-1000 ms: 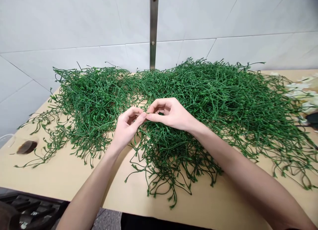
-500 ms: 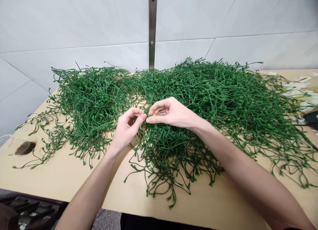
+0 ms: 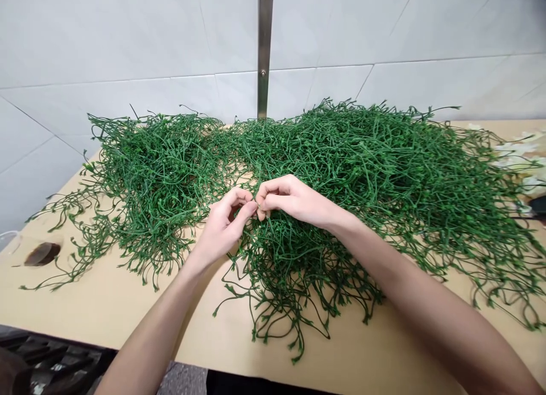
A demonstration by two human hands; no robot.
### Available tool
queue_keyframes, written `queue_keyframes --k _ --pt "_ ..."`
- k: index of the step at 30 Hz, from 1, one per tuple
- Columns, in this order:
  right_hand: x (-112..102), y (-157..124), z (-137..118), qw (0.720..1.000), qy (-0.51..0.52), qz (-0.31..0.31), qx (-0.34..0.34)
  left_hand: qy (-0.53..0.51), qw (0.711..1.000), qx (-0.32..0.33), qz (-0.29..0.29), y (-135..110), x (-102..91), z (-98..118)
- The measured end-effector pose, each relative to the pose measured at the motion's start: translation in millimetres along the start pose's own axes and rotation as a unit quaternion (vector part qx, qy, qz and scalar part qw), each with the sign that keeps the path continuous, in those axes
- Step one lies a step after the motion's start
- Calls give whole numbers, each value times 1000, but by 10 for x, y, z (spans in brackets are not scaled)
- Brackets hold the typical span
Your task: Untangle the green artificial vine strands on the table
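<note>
A big tangle of green artificial plant stems [image 3: 375, 173] is spread across a tan table [image 3: 106, 304]. A smaller heap of the same stems [image 3: 149, 167] lies at the left. My left hand [image 3: 224, 224] and my right hand [image 3: 290, 202] meet over the front middle of the tangle. Both pinch thin green stems between thumb and fingertips, the fingertips of the two hands almost touching. A loose bunch of stems [image 3: 290, 281] hangs down below my hands toward the table's near edge.
A white tiled wall with a vertical metal strip [image 3: 264, 48] stands behind the table. A dark round hole [image 3: 41, 253] sits in the table at the far left. White artificial flowers [image 3: 526, 162] lie at the right edge. Dark objects show below the table's front left.
My right hand's fingers have curled tighter and dropped slightly toward the left hand. The stems under my hands shifted a little.
</note>
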State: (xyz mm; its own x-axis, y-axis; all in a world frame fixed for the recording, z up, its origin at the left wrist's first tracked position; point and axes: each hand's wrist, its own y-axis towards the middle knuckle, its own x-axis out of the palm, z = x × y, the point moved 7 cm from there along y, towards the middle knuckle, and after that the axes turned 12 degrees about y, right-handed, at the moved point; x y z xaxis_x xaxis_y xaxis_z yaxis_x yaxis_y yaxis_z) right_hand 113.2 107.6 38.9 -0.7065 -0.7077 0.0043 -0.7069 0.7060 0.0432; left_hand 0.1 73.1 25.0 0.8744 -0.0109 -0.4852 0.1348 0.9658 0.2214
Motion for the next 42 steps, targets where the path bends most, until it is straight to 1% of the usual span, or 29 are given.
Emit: queue_keyframes --k 3,6,10,14,17,19,22,25,29,32,34,36,38,40,42 --pt "1 -7 -3 999 -27 19 -12 -25 999 -3 -26 -4 39 9" --pt "6 -12 -34 998 -37 26 -33 -100 993 -22 -62 14 81 4" --pt "31 -20 -59 997 -52 15 -54 -217 967 -72 -113 28 147 -6" --pt "41 -36 -77 993 -82 11 -79 -292 940 -123 -129 14 181 -56" --pt "67 -46 -79 993 -73 -11 -93 -344 916 -151 -142 -2 213 -115" --pt "86 -48 -72 992 -79 -23 -95 -361 905 -166 -152 -9 232 -151" --pt "90 -54 -107 983 -140 0 -119 -349 907 -179 -152 -5 239 -189" --pt "108 -74 -170 969 -196 26 -148 -337 912 -177 -149 2 240 -188" --pt "133 -106 -214 952 -243 32 -183 -362 902 -176 -154 4 240 -169" --pt "94 -109 -209 944 -257 30 -207 -374 899 -194 -123 15 197 -199" --pt "0 -98 -222 940 -271 52 -200 -379 897 -212 -85 22 156 -234" --pt "-128 -120 -335 929 -294 99 -202 -392 892 -219 -45 29 117 -258" --pt "-223 -213 -567 910 -319 141 -222 -404 888 -216 -27 37 96 -267" --pt "-235 -404 -848 890 -348 161 -248 -414 885 -213 -26 41 90 -278" --pt "-183 -724 -1075 872 -364 186 -270 -425 879 -214 -27 43 81 -297"
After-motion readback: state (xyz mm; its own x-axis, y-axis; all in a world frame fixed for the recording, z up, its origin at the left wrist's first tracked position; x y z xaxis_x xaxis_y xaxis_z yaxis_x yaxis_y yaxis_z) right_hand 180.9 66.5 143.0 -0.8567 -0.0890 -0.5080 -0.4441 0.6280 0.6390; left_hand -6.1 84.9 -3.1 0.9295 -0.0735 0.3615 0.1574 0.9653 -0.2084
